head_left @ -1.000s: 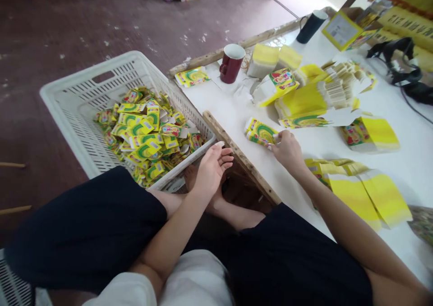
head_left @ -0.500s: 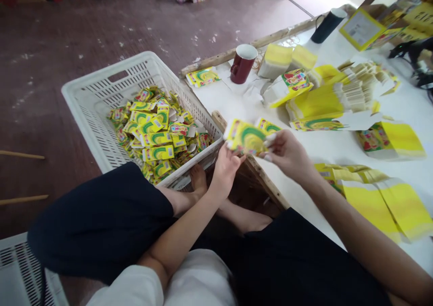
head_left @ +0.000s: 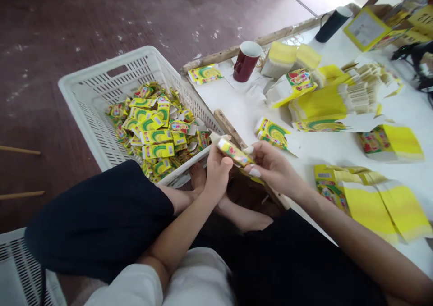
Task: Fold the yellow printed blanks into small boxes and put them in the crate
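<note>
Between my two hands is a small yellow printed carton (head_left: 234,153), turned so that a narrow side faces up, with a pale flap standing out at its left end. My left hand (head_left: 216,168) grips that left end, thumb on the near side. The right end is pinched by the thumb and fingers of my right hand (head_left: 274,165). Just beyond my right hand, a flat yellow carton (head_left: 273,132) lies on the white tabletop (head_left: 233,101). Left of my hands, a white plastic crate (head_left: 84,78) holds a heap of small yellow cartons (head_left: 157,137).
A maroon mug (head_left: 246,61) and a dark mug (head_left: 333,24) stand on the table. Stacks of flat yellow cartons (head_left: 318,103) spread across it, with more stacks (head_left: 372,202) near my right forearm. A wooden edge strip (head_left: 230,128) borders the table.
The carton in my hands has gone from its broad green-and-yellow face showing to its narrow side showing. Both hands are slightly lower, and the flat carton behind them is more exposed.
</note>
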A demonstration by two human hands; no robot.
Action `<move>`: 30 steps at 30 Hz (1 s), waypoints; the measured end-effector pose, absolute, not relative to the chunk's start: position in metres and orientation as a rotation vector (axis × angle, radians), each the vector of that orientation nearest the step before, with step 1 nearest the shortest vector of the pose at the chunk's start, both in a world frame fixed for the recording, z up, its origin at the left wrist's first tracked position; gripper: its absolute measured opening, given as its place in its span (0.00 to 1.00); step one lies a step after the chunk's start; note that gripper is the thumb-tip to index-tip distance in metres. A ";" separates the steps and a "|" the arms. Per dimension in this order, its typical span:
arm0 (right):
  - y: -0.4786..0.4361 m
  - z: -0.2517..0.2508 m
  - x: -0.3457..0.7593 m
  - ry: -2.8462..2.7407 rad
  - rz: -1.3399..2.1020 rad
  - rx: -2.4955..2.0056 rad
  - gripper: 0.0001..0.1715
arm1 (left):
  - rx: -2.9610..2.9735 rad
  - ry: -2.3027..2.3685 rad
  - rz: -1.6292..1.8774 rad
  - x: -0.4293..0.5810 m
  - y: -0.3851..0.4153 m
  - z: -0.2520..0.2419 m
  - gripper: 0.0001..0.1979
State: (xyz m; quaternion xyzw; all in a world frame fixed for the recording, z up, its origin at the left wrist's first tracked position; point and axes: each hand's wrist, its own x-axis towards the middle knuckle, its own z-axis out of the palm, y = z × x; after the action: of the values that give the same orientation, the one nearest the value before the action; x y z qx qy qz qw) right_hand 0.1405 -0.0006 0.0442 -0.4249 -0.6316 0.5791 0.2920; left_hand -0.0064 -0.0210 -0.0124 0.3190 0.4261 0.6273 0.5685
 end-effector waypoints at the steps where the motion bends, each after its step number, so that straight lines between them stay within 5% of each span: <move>1: 0.002 0.048 0.145 -1.653 1.538 -1.139 0.21 | 0.710 0.968 1.518 -0.007 -0.021 -0.012 0.30; 6: 0.013 0.054 0.164 -1.867 1.121 -1.264 0.13 | 0.664 0.952 1.543 -0.015 -0.016 -0.006 0.19; 10: 0.014 0.050 0.178 -2.167 0.445 -1.263 0.06 | 0.989 1.039 1.616 -0.036 -0.010 -0.003 0.41; 13: 0.009 0.050 0.181 -2.408 0.329 -1.098 0.10 | 1.405 1.139 1.364 -0.045 -0.011 0.003 0.55; 16: 0.005 0.051 0.178 -2.395 0.332 -1.049 0.11 | 1.606 1.214 1.045 -0.041 -0.016 0.007 0.41; 20: 0.006 0.050 0.171 -1.971 0.561 -1.217 0.43 | 1.744 1.310 1.136 -0.027 -0.022 0.000 0.34; 25: 0.004 0.044 0.157 -1.803 1.354 -1.243 0.35 | 1.946 1.273 1.235 -0.016 -0.028 -0.013 0.37; 30: 0.001 0.041 0.153 -1.731 1.515 -1.129 0.37 | 1.895 1.231 1.179 -0.013 -0.032 -0.011 0.30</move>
State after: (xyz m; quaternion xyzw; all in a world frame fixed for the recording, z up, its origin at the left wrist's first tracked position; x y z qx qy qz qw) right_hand 0.1528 0.0009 0.0412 -0.4222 -0.6475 0.5665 0.2855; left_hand -0.0135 -0.0320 -0.0105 0.7111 0.4618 0.4425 0.2921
